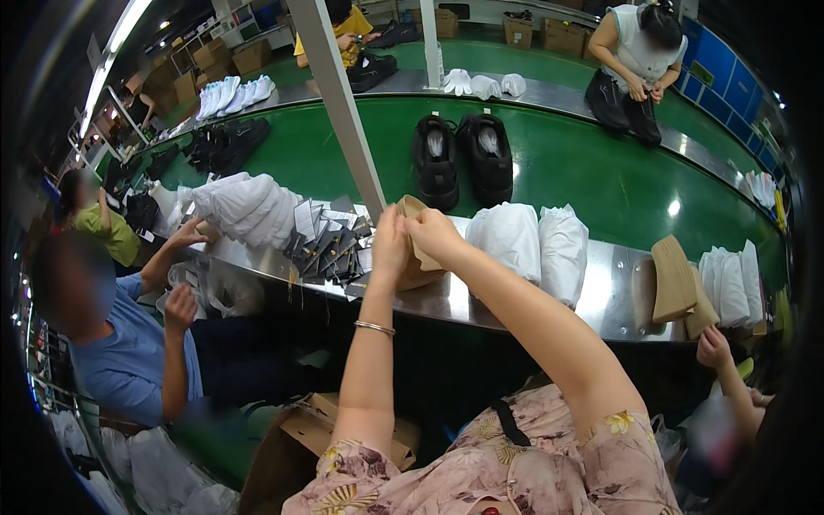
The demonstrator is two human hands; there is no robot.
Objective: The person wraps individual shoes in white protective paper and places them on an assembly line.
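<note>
the left hand point(390, 240) and right hand point(433, 235) cover part of the tan piece point(411, 206), its full outline lost! the left arm point(365, 378) crosses the open carton point(276, 455), hiding some of it. up top, the edge chops the white post point(340, 94) and clips the head of the person in yellow point(355, 24). print on the heaped tags point(326, 240)? too tiny! lower right, a co-worker point(725, 421) melts into blur, and plastic bags point(167, 468) at lower left slip into the dark rim.
</note>
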